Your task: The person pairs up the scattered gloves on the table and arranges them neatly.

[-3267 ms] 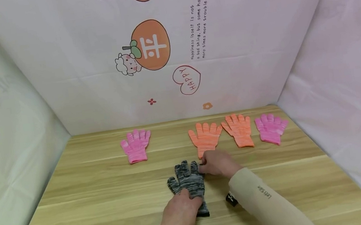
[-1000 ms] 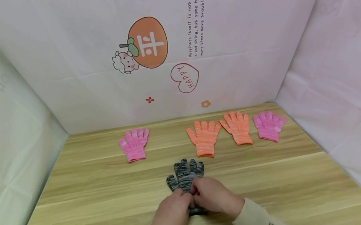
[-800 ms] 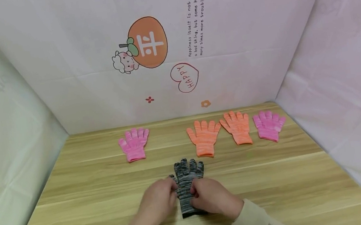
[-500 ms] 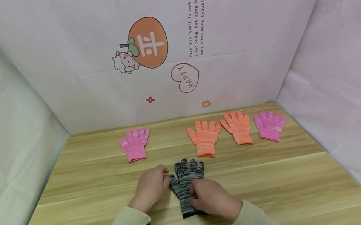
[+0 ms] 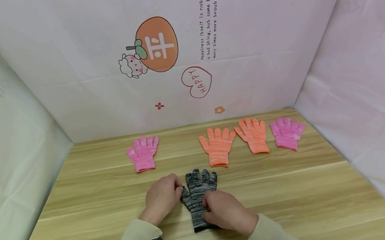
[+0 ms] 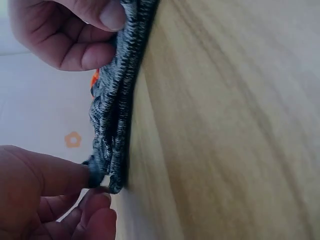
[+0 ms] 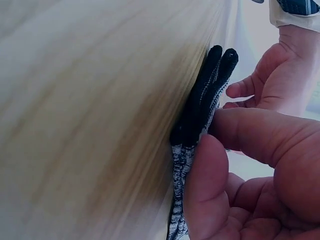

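Head view: grey glove point(image 5: 198, 204) lies on the table point(image 5: 111, 228), fingers pointing away from the person, between the two hands. Left hand point(image 5: 162, 197) is at the glove's thumb, fingertips together on it. Right hand point(image 5: 226, 211) is curled over the palm area, fingertips on the knit. Beyond the right hand: an orange glove point(image 5: 218, 145), with a second orange glove point(image 5: 254, 135) farther to its right and a right pink glove point(image 5: 288, 133) past that. Beyond the left hand, a left pink glove point(image 5: 144, 154). Step looks like spreading the grey glove flat. Best done, I'd judge, with the right hand anchoring the palm and the left drawing the thumb outward gently, low to the table; too hard a tug would likely skew the whole glove.

Left wrist view: left thumb and finger nearly closed, pinching a bit of dark knit at the glove's edge. Glove looks layered here, so catching both layers should keep it even.

Right wrist view: right thumb and fingers bent in against the glove just beside them, seemingly gripping it lightly; exact pinch partly hidden. Light steady pressure should do; left hand shows beyond.
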Demonstrator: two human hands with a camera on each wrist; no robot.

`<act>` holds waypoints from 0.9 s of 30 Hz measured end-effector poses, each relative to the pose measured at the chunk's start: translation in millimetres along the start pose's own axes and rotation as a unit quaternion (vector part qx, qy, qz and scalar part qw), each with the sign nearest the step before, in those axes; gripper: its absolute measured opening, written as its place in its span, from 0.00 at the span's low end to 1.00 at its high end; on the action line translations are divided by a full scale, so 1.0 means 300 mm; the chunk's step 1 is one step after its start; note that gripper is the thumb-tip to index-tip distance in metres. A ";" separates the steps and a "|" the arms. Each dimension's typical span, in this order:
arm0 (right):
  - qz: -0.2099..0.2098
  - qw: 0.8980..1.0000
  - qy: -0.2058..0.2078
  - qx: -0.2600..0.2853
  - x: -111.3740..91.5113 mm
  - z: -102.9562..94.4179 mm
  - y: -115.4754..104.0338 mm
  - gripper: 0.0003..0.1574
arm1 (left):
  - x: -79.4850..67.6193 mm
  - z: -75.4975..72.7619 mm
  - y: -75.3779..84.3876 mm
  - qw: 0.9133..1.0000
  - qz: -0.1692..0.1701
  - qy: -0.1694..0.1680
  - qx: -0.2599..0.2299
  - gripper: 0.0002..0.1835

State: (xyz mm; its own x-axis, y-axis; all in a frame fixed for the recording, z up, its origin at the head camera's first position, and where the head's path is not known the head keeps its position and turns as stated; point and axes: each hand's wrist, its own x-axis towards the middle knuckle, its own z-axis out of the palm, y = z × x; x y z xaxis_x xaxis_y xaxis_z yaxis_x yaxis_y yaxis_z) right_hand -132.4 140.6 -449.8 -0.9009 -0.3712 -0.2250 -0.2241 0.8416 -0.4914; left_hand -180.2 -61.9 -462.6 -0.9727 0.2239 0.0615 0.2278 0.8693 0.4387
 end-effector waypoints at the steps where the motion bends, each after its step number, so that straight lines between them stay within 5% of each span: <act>1: 0.001 1.000 0.000 0.000 0.000 0.000 0.000 0.08 | -0.002 -0.001 0.002 1.000 -0.001 0.004 -0.003 0.02; 16: 0.001 1.000 0.005 -0.006 -0.006 -0.001 -0.008 0.09 | 0.001 0.006 -0.007 0.999 0.014 -0.010 0.029 0.04; 27: 0.007 1.000 0.003 -0.005 -0.003 0.002 -0.007 0.09 | -0.003 0.024 0.001 0.996 0.046 0.014 0.075 0.05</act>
State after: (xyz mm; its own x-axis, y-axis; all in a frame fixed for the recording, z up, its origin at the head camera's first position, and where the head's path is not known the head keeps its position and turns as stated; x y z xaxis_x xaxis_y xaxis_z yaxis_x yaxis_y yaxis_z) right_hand -130.8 138.9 -449.0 -0.9062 -0.3564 -0.2276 -0.2144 0.8511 -0.4792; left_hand -178.9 -58.7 -468.9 -0.9480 0.2942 0.1218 0.3175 0.9025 0.2910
